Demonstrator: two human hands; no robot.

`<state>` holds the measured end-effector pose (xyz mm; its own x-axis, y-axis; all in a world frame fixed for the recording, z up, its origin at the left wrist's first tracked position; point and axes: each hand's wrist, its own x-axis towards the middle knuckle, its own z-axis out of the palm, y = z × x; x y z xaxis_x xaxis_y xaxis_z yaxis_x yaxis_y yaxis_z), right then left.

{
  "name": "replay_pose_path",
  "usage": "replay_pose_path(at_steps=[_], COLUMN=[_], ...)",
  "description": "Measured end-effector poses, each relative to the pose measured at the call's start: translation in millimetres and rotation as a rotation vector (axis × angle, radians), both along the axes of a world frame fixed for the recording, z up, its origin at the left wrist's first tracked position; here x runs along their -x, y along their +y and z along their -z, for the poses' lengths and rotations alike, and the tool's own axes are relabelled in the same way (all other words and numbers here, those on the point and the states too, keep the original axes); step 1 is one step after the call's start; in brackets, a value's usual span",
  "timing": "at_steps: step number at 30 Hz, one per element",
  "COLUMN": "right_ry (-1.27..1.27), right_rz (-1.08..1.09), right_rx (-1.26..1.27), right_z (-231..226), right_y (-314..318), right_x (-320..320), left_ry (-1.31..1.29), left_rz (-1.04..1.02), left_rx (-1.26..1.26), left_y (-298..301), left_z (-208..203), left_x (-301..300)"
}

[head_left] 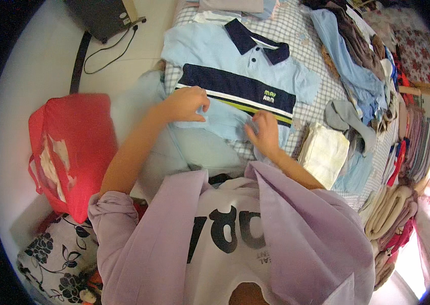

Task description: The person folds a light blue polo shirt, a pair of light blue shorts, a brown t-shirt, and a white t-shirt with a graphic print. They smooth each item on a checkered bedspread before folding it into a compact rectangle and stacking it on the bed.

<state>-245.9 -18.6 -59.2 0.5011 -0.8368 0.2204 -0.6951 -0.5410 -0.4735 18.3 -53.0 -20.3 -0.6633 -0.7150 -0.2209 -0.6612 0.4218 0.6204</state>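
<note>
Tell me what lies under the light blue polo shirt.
The polo shirt lies on a grey-and-white checked bed sheet, visible around its edges. Whatever lies beneath its middle is covered.

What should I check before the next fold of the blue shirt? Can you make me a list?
1. Left hand on the polo shirt: ok, it grips the lower hem.
2. Right hand on the shirt: ok, it presses the hem on the other side.
3. Collar flat: ok, it lies open and flat.
4. Sleeves spread: ok, both lie out to the sides.
5. Hem smooth: not ok, the cloth between the hands is bunched.
6. Room on the checked bedspread: not ok, a clothes pile and a folded cream cloth crowd one side.
</note>
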Motion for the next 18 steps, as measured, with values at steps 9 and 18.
replay_pose_path(at_steps=[9,18], right_ry=[0.273,0.256], right_rz=[0.193,0.136], right_rx=[-0.077,0.034], right_z=[11.1,5.8], right_y=[77.7,66.0], right_x=[41.1,69.3], left_ry=[-0.093,-0.230], left_rz=[-0.031,-0.309], left_rx=[0.129,0.375], left_y=[41.3,53.9], left_z=[-0.2,12.7], left_x=[-21.6,-24.7])
